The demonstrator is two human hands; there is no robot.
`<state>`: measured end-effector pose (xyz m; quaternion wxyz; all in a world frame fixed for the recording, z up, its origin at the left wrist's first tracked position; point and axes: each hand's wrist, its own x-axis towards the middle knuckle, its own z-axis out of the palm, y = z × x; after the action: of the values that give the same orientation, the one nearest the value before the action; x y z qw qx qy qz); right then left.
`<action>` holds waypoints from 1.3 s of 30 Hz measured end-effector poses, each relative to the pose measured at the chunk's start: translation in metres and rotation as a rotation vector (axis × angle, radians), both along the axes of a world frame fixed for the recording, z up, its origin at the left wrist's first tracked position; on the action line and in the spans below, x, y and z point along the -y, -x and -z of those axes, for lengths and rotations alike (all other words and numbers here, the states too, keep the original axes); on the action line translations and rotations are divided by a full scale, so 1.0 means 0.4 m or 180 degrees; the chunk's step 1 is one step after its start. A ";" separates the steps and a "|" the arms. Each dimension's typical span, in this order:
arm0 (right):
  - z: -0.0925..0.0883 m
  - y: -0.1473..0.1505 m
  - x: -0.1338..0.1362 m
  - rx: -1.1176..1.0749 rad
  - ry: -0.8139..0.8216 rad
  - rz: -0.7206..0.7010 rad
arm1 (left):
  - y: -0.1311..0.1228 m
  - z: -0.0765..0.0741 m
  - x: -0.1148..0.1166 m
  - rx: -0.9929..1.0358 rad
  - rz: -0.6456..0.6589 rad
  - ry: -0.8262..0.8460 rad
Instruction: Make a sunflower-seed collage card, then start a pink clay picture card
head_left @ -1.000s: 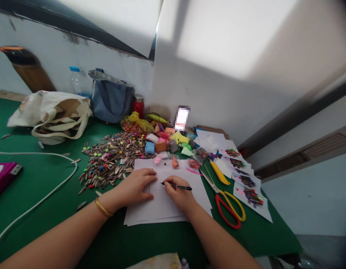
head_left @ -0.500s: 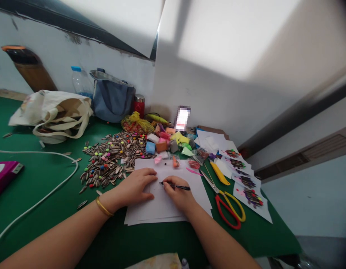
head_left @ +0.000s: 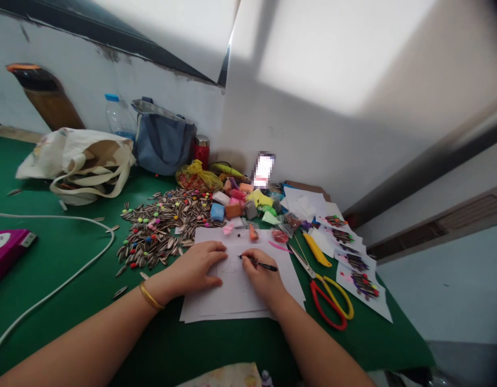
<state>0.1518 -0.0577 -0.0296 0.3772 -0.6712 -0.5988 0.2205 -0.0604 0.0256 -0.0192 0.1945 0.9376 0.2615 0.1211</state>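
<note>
White paper sheets (head_left: pixel 248 301) lie stacked on the green table in front of me. My left hand (head_left: pixel 202 269) rests flat on their left side, thumb and fingers apart, with a gold bangle (head_left: pixel 150 295) on the wrist. In my right hand (head_left: pixel 258 274) is a slim black pen (head_left: pixel 267 266), pinched with its tip at the paper. Faint drawn lines show on the sheet between the hands. Along the paper's top edge are a small orange clay lump (head_left: pixel 253 233) in clear wrap and a pink piece (head_left: pixel 228 229).
Striped sunflower seeds (head_left: pixel 159 236) with coloured beads are heaped at left. Clay packs (head_left: pixel 234 210) and a propped phone (head_left: pixel 263 171) stand behind. At right lie scissors (head_left: pixel 324 290), a yellow utility knife (head_left: pixel 316 250) and seed-decorated sheets (head_left: pixel 377 303). A white cable (head_left: pixel 83 266) curves at left.
My right hand has moved the pen slightly up and to the right over the paper, and more of the faint drawn lines show. My left hand stays put on the sheet.
</note>
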 end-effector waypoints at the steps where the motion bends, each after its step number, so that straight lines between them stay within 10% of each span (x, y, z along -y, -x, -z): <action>1: 0.000 -0.003 0.000 0.0013 -0.0011 0.0033 | 0.000 0.000 0.000 -0.0007 0.0002 0.0002; 39: -0.002 -0.063 0.020 -0.0365 -0.0075 0.0466 | 0.001 -0.005 0.002 -0.0094 -0.0009 0.0050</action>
<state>0.1771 -0.0656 -0.0290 0.4338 -0.6950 -0.5282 0.2233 -0.0610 0.0249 -0.0171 0.1978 0.9374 0.2666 0.1055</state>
